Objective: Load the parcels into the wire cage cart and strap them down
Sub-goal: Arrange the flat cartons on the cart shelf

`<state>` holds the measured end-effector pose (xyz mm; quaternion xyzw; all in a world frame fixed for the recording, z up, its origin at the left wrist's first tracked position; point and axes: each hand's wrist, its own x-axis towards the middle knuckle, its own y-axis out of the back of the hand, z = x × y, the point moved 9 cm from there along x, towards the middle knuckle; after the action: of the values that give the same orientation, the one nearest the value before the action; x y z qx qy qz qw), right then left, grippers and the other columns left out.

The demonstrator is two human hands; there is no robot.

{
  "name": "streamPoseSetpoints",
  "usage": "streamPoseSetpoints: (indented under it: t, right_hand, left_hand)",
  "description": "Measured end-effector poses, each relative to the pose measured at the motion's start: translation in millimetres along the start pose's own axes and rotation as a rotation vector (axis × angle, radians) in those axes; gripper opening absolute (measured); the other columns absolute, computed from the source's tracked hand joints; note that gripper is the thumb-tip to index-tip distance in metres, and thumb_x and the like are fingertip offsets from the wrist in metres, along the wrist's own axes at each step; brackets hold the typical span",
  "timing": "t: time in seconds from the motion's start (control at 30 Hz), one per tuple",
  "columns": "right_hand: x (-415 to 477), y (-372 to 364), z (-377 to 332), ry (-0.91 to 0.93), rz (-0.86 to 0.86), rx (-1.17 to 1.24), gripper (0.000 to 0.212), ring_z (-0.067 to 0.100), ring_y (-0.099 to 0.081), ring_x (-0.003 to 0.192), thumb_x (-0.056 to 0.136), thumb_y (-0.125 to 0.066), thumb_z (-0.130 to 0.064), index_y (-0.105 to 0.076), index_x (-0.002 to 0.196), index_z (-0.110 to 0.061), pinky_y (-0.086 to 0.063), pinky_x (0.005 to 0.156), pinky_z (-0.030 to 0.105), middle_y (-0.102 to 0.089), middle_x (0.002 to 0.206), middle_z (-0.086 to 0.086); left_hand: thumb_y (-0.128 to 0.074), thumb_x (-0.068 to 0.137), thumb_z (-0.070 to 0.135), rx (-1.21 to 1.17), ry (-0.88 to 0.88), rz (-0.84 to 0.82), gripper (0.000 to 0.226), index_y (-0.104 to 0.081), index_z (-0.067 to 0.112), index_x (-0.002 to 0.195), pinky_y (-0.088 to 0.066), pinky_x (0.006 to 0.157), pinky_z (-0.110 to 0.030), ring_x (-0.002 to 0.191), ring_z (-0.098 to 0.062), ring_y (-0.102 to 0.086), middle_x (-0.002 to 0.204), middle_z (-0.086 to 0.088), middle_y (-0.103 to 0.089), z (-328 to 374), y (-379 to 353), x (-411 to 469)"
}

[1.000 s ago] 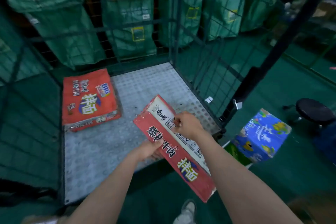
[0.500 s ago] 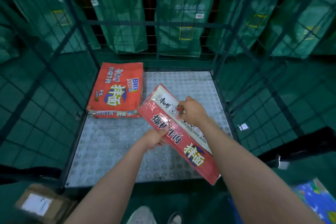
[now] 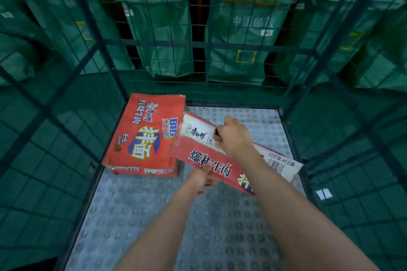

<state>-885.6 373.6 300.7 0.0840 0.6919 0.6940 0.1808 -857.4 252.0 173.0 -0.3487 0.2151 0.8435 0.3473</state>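
Inside the green wire cage cart (image 3: 103, 50), a flat red noodle carton (image 3: 145, 134) lies on the studded metal floor (image 3: 220, 237) at the back left. I hold a second red and white noodle carton (image 3: 198, 145) tilted above the floor, just right of the first and close against it. My right hand (image 3: 233, 136) grips its upper white face. My left hand (image 3: 203, 177) grips its lower red edge from below. My forearms hide part of the carton's right end.
Mesh walls close the cage on the left, back and right (image 3: 352, 138). Several green mail sacks (image 3: 158, 20) hang behind the back wall. A small white tag (image 3: 323, 193) hangs on the right mesh.
I have stepped closer and carried the held carton forward, deeper into the cage, until it sits beside the lying carton. The view has swung to face the cage squarely.
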Motion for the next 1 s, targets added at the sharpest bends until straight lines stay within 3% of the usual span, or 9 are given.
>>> streamPoseSetpoints:
  t: [0.2, 0.37, 0.6, 0.7, 0.77, 0.8, 0.87, 0.93, 1.0]
  right_hand:
    - [80.9, -42.8, 11.3, 0.016, 0.038, -0.133, 0.03, 0.029, -0.039, 0.123, 0.091, -0.057, -0.022, -0.058, 0.118, -0.008, -0.033, 0.103, 0.041, -0.038, 0.132, 0.012]
    - [133.7, -99.5, 12.4, 0.088, 0.311, -0.095, 0.043, 0.024, -0.056, 0.052, 0.025, -0.089, -0.009, -0.065, 0.06, -0.011, -0.045, 0.042, 0.031, -0.055, 0.071, 0.009]
    - [140.5, -272.1, -3.3, 0.335, 0.101, -0.041, 0.041, 0.018, -0.053, 0.041, 0.021, -0.09, -0.026, -0.066, 0.054, -0.022, -0.037, 0.033, 0.021, -0.035, 0.09, 0.007]
    - [137.6, -309.7, -0.3, 0.356, 0.105, 0.002, 0.034, 0.016, -0.051, 0.036, 0.027, -0.088, -0.025, -0.066, 0.053, -0.023, -0.03, 0.029, 0.017, -0.035, 0.09, 0.006]
    - [140.4, -310.0, -2.7, 0.389, 0.189, -0.03, 0.006, 0.015, -0.05, 0.036, 0.05, -0.067, -0.021, -0.069, 0.055, -0.023, -0.027, 0.03, 0.015, -0.041, 0.09, 0.006]
    - [146.2, -313.3, -4.2, 0.401, 0.176, -0.039, 0.015, 0.015, -0.049, 0.035, 0.055, -0.056, -0.018, -0.069, 0.055, -0.023, -0.025, 0.03, 0.014, -0.049, 0.088, 0.006]
    - [160.8, -312.3, -1.4, 0.372, 0.164, -0.055, 0.006, 0.015, -0.047, 0.033, 0.048, -0.068, -0.019, -0.068, 0.053, -0.022, -0.018, 0.032, 0.015, -0.059, 0.082, 0.004]
    - [163.4, -312.0, -6.0, 0.42, 0.116, -0.077, 0.045, 0.016, -0.046, 0.034, 0.016, -0.089, -0.021, -0.065, 0.055, -0.019, -0.012, 0.037, 0.017, -0.053, 0.09, 0.008]
    - [163.4, -313.4, -8.9, 0.467, 0.054, -0.11, 0.057, 0.018, -0.053, 0.042, 0.016, -0.093, -0.023, -0.068, 0.067, -0.017, -0.012, 0.038, 0.019, -0.055, 0.102, 0.013]
  left_hand:
    - [-0.025, 0.1, 0.048, -0.087, 0.045, 0.064, 0.058, -0.059, 0.006, 0.12, -0.037, 0.071, -0.024, 0.068, -0.009, -0.052, 0.106, -0.003, -0.063, 23.5, 7.3, 110.7]
    - [-0.021, 0.101, 0.047, -0.113, 0.064, 0.185, 0.058, -0.062, 0.007, 0.113, -0.036, 0.03, -0.018, 0.064, -0.014, -0.058, 0.09, -0.006, -0.067, 14.4, 2.8, 206.8]
    - [-0.011, 0.098, 0.056, -0.264, 0.292, 0.151, 0.069, -0.057, 0.009, 0.118, -0.041, 0.053, -0.023, 0.059, -0.018, -0.055, 0.077, -0.007, -0.059, -85.3, -17.2, 278.5]
    - [-0.015, 0.104, 0.035, -0.349, 0.281, 0.296, 0.045, -0.05, 0.007, 0.108, -0.039, 0.036, -0.026, 0.061, -0.019, -0.048, 0.091, -0.013, -0.058, -90.7, 15.7, 289.9]
    - [-0.014, 0.104, 0.039, -0.256, 0.242, 0.308, 0.049, -0.052, 0.01, 0.112, -0.038, 0.039, -0.025, 0.062, -0.014, -0.049, 0.092, -0.007, -0.062, -77.0, 26.5, 290.0]
    - [-0.012, 0.104, 0.038, -0.25, 0.211, 0.295, 0.052, -0.053, 0.008, 0.115, -0.039, 0.04, -0.023, 0.062, -0.013, -0.05, 0.085, -0.003, -0.064, -69.1, 27.4, 293.8]
    - [-0.016, 0.104, 0.033, -0.278, 0.167, 0.304, 0.047, -0.053, 0.005, 0.113, -0.037, 0.029, -0.017, 0.059, -0.013, -0.05, 0.076, -0.002, -0.064, -54.8, 26.5, 299.4]
    - [-0.026, 0.102, 0.028, -0.347, 0.165, 0.36, 0.037, -0.057, 0.007, 0.1, -0.04, 0.035, -0.021, 0.052, -0.014, -0.056, 0.076, -0.004, -0.06, -49.4, 28.1, 301.2]
    - [-0.033, 0.096, 0.026, -0.405, 0.136, 0.534, 0.035, -0.057, 0.007, 0.08, -0.039, 0.057, -0.027, 0.058, -0.018, -0.063, 0.085, -0.012, -0.063, -49.9, 40.5, 298.4]
